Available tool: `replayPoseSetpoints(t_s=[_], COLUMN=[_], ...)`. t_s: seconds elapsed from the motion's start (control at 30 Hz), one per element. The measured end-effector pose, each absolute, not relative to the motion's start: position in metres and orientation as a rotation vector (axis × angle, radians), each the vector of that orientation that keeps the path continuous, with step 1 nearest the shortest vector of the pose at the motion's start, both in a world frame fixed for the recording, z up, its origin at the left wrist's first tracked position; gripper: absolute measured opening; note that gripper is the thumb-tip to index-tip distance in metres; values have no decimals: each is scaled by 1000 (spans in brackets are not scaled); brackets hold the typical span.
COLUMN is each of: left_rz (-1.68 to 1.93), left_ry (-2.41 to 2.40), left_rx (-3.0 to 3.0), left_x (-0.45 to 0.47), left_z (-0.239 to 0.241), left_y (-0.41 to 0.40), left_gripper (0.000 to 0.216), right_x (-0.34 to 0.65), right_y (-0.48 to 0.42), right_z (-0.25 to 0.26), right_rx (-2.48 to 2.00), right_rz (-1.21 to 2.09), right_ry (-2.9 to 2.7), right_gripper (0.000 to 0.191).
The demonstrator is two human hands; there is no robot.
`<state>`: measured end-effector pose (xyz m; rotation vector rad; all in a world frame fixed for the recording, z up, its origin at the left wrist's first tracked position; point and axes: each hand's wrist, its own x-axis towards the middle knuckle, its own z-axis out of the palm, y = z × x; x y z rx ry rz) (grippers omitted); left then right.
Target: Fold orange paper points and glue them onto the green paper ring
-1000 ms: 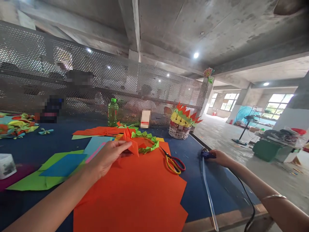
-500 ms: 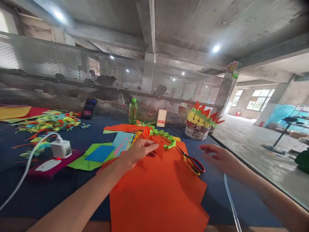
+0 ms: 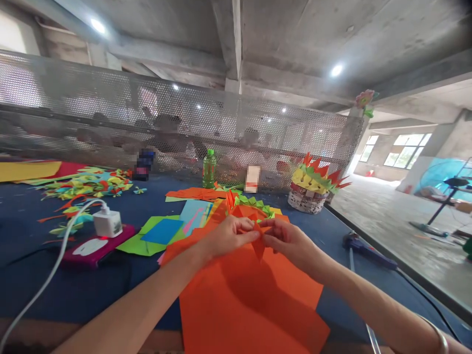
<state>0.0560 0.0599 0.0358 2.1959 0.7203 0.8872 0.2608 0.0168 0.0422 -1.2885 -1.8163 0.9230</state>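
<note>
My left hand (image 3: 232, 235) and my right hand (image 3: 289, 241) meet at the middle, fingertips pinching a small folded piece of orange paper (image 3: 260, 250) between them. Its pointed end hangs down toward me. Just behind the fingers lies a folded green paper ring (image 3: 254, 201), with orange spikes (image 3: 230, 199) standing at its left side. Beneath the hands spreads a large orange paper sheet (image 3: 247, 305). The scissors seen earlier are hidden behind my right hand and forearm. To the right of that forearm rests a dark glue gun (image 3: 370, 250) with a cord.
A decorated basket (image 3: 306, 199) stands at the back right, a green bottle (image 3: 209, 169) at the back. On the left are a charger (image 3: 106, 223), a magenta power bank (image 3: 121, 238), coloured sheets (image 3: 162, 231) and a pile of paper pieces (image 3: 88, 183). Perforated metal screen (image 3: 206, 123) behind.
My right hand has moved left from beside the scissors and joined the left hand at the orange folded paper. The glue gun has come into sight on the right.
</note>
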Motion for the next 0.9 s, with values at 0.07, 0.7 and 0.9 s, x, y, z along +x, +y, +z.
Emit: replayPoseSetpoints(t_s=[0.07, 0.7, 0.9], left_rz=[842, 905, 1043], left_ry=[698, 877, 1117], left_rx=[2196, 2090, 2121], left_x=[56, 51, 51], left_z=[35, 32, 38], left_y=[62, 75, 87], left_gripper=[30, 28, 32], right_x=[263, 289, 314], right_y=[18, 14, 3], right_z=[41, 28, 37], right_rx=[-1285, -1277, -1301], right_rz=[970, 1054, 1038], right_ry=[-1790, -1613, -1511], right_gripper=[47, 48, 54])
